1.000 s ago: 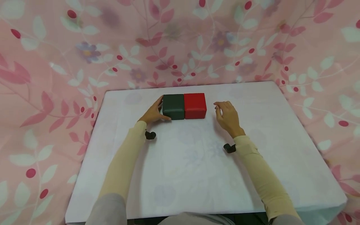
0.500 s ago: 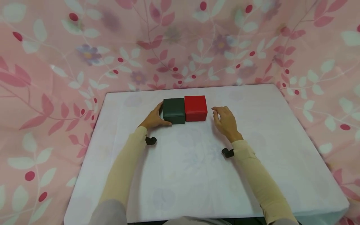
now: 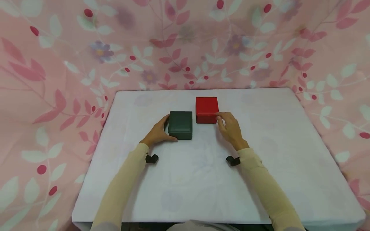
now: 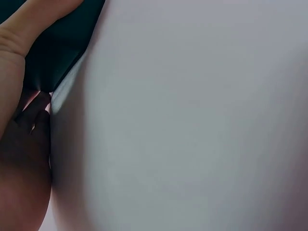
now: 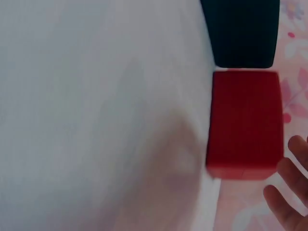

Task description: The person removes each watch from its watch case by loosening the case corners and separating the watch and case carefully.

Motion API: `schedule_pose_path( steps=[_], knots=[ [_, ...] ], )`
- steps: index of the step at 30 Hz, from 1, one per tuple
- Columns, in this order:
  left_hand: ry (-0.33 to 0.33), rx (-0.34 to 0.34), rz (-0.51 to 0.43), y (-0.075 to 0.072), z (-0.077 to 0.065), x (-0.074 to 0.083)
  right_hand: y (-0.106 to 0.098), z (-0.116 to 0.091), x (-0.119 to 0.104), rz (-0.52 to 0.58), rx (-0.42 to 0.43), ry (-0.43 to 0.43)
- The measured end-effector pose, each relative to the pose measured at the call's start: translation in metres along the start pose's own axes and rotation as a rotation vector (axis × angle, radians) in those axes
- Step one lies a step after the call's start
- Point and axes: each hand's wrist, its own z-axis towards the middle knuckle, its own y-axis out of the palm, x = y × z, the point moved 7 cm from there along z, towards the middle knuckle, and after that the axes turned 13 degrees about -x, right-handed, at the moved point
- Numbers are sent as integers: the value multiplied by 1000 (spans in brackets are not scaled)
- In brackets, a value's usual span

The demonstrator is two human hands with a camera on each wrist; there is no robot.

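Right now I see my left hand (image 3: 157,134) curled round the dark green box (image 3: 180,124), gripping its left and near sides on the white table (image 3: 289,154). My right hand's (image 3: 230,128) fingertips (image 3: 219,117) touch the red box's (image 3: 206,109) near right corner; that box sits just behind and right of the green one.

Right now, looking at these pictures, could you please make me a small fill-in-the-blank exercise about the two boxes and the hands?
1. The left hand grips the ____ box.
2. The right hand touches the near right corner of the ____ box.
3. Both boxes stand on a ____ cloth that covers the table.
4. The red box stands ____ from the person than the other box.

Missing words: green; red; white; farther
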Motion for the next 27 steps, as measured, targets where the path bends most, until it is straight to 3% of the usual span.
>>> schedule_pose_path(
  steps=[8, 16, 27],
  knots=[
    [20, 41, -8, 10, -30, 4, 29, 6, -40, 150, -255, -87],
    [46, 33, -12, 20, -54, 7, 67, 1, -72, 154, -505, -86],
    [73, 42, -16, 19, -57, 6, 91, 7, -71, 112, -551, -79]
  ],
)
